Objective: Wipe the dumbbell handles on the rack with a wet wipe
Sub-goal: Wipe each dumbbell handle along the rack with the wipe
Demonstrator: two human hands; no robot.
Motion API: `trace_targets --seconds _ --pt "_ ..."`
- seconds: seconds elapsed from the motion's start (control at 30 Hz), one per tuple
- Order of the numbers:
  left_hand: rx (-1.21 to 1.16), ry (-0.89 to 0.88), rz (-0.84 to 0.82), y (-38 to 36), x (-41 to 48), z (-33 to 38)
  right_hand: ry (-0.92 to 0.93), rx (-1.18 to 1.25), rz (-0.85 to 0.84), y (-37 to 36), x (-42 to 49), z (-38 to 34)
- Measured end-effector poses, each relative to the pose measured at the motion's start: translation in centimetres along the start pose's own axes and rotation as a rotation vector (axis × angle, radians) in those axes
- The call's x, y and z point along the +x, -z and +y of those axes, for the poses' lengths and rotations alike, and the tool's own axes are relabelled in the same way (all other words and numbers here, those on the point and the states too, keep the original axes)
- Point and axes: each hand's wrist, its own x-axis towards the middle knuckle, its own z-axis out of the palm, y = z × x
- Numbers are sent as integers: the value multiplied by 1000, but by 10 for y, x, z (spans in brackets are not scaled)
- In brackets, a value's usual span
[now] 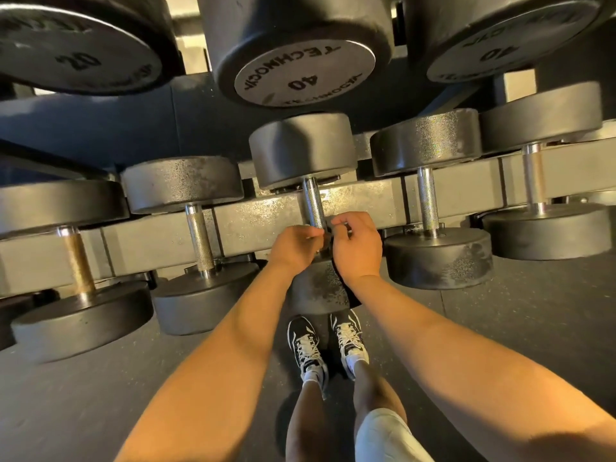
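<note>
The left grip and right grip are held curled at the near end of the handle of the middle dumbbell, which is laid on the lower rack. Whether anything is grasped cannot be told.

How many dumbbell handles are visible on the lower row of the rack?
5: brass handle far left, second handle, middle handle, fourth handle, fifth handle far right. Handles of the upper dumbbells are hidden.

Left hand, right hand together, fingers curled, arms outstretched.
</note>
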Motion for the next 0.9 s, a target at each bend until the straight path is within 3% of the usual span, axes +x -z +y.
trace_targets --seconds 0.2,0.37,0.53,0.7,0.9 --pt "114 -10 110 -1 -9 0 6 -24 -11 -1 -3 0" --pt "106 -196 227 -3 -24 -7 16 28 16 0 -4 3" --pt "-306 -178 207 -3 -11 16 10 115 61 0 0 5" --pt "6 -130 162 -11 -34 -6 9 139 63 0 0 7" --pt "-240 -142 185 -12 -53 -7 88 72 -134 7 -7 7"
